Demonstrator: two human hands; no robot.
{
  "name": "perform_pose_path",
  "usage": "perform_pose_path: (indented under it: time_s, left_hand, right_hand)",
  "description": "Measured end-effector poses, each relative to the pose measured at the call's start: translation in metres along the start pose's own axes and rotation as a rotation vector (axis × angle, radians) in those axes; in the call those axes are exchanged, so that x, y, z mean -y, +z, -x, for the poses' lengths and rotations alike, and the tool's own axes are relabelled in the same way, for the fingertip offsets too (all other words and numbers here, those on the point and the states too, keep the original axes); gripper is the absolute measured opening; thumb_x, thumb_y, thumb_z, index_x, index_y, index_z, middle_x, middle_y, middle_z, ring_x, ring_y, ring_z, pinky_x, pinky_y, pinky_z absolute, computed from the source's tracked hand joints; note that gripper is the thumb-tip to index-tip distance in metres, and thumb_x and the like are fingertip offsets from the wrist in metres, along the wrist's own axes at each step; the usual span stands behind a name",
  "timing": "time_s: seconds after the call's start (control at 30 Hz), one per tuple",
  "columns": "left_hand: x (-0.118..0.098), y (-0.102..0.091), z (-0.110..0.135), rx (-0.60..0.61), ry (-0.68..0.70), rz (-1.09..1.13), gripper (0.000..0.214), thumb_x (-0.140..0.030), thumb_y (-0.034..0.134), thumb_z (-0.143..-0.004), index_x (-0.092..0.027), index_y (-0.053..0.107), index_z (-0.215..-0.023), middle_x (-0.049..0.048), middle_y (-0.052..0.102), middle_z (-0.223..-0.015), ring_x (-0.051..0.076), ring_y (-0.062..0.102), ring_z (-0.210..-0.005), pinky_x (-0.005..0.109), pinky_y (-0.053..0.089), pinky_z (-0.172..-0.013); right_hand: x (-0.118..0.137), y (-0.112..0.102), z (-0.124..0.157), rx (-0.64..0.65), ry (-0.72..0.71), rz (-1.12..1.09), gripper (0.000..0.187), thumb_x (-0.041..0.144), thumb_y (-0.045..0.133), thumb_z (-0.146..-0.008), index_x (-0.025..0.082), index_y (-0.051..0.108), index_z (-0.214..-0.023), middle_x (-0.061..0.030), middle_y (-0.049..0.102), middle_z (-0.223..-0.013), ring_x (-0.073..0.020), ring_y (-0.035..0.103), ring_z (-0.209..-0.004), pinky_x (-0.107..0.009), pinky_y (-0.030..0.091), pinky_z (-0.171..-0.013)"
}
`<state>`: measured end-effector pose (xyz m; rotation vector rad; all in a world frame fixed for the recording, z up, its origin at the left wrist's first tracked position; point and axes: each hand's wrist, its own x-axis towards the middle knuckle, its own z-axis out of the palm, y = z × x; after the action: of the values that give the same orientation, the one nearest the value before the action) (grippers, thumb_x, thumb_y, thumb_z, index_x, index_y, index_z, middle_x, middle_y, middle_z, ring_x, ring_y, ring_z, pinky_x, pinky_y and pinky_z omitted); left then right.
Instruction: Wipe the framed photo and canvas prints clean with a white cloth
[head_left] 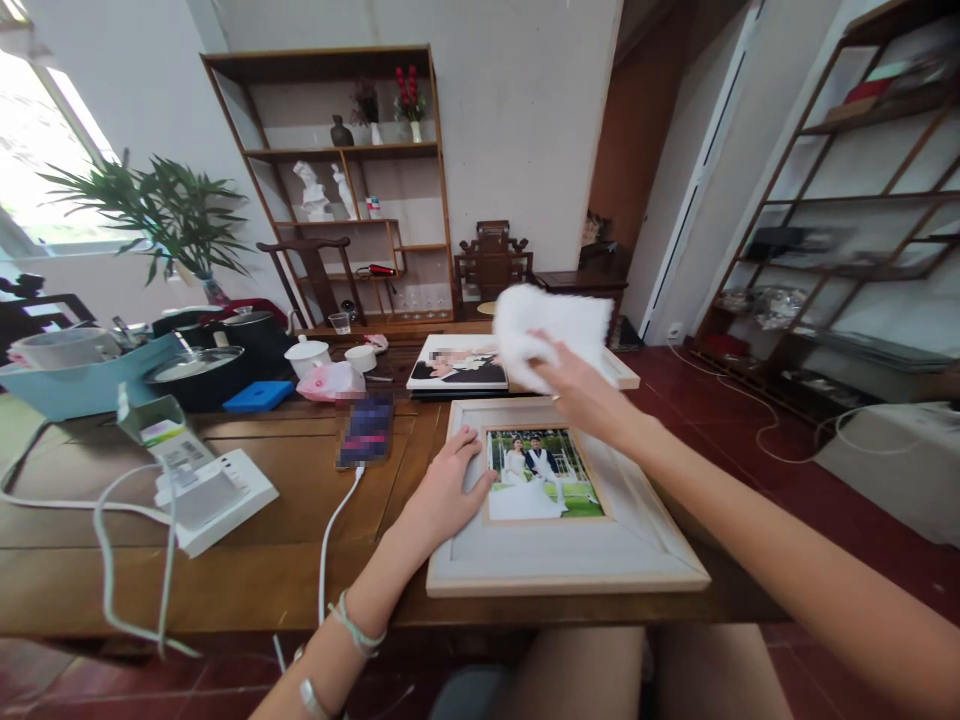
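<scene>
A framed photo (555,550) with a wide pale mat and light wooden border lies flat on the table in front of me. Its small picture shows a couple outdoors. My left hand (450,488) rests on the left side of the frame, fingers stretched out. Above the far edge of the frame, my right hand (574,385) grips a white cloth (559,325), blurred by motion and lifted off the photo. Behind it lie a picture panel (457,365) and another pale frame (624,372), partly hidden by the cloth.
Left of the frame a phone (366,430) is plugged into a white cable (328,540). Farther left are an opened white box (217,495), a blue box (259,396), a black pan (196,375) and a light-blue bin (67,385). The brown table's (360,590) near edge is by my legs.
</scene>
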<state>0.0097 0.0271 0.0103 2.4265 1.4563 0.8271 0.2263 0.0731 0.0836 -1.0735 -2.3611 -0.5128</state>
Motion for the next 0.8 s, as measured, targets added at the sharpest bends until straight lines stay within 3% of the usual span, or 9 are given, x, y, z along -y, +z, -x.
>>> perform_pose_path:
  time_s: [0.07,0.17,0.3,0.43,0.67,0.8]
  left_hand:
    - [-0.001,-0.002,0.000,-0.004,0.015,0.012,0.033,-0.028,0.053,-0.079,-0.011,0.057,-0.108,0.0151,0.049,-0.129,0.027,0.043,-0.123,0.041,0.034,-0.103]
    - [-0.004,-0.004,-0.001,-0.009,0.047,0.043,0.032,-0.025,0.054,-0.079,-0.014,0.057,-0.109,0.0124,0.054,-0.123,0.026,0.047,-0.119,0.040,0.038,-0.100]
    - [-0.004,-0.004,-0.001,-0.014,0.078,0.063,0.031,-0.024,0.053,-0.079,-0.015,0.057,-0.109,0.0109,0.055,-0.121,0.024,0.049,-0.116,0.038,0.038,-0.099]
    - [-0.001,0.001,-0.001,0.000,0.025,0.034,0.038,-0.029,0.053,-0.079,-0.011,0.055,-0.113,0.0147,0.051,-0.128,0.025,0.044,-0.122,0.039,0.034,-0.104]
    - [0.001,0.003,-0.001,0.005,-0.028,0.001,0.043,-0.032,0.054,-0.078,-0.009,0.055,-0.114,0.0165,0.050,-0.129,0.024,0.042,-0.124,0.038,0.033,-0.105]
    - [0.001,0.002,-0.001,-0.006,-0.025,-0.002,0.041,-0.032,0.054,-0.078,-0.009,0.056,-0.112,0.0165,0.051,-0.128,0.024,0.042,-0.124,0.039,0.033,-0.105]
  right_hand:
    - [0.015,0.021,-0.016,0.170,-0.238,-0.024,0.058,-0.011,0.035,-0.066,0.019,0.050,-0.114,-0.0117,0.048,-0.125,-0.0248,0.040,-0.119,-0.043,0.031,-0.097]
    - [0.032,0.042,-0.024,0.326,-0.356,-0.068,0.058,-0.009,0.040,-0.066,0.017,0.048,-0.117,-0.0132,0.053,-0.117,-0.0252,0.050,-0.106,-0.036,0.039,-0.085]
    - [0.031,0.045,-0.013,0.381,-0.315,-0.106,0.058,-0.009,0.040,-0.064,0.019,0.049,-0.115,-0.0111,0.055,-0.109,-0.0225,0.054,-0.091,-0.030,0.041,-0.072]
    - [0.010,0.031,0.008,0.462,-0.251,-0.096,0.063,-0.009,0.038,-0.060,0.019,0.051,-0.115,-0.0102,0.055,-0.106,-0.0220,0.052,-0.091,-0.030,0.037,-0.073]
    - [-0.032,0.001,0.052,0.554,-0.053,0.009,0.052,-0.006,0.038,-0.057,0.020,0.058,-0.097,-0.0074,0.058,-0.091,-0.0226,0.052,-0.086,-0.029,0.035,-0.069]
    - [-0.029,-0.006,0.062,0.581,0.011,0.074,0.054,-0.008,0.037,-0.056,0.020,0.059,-0.097,-0.0086,0.057,-0.094,-0.0227,0.052,-0.088,-0.030,0.035,-0.072]
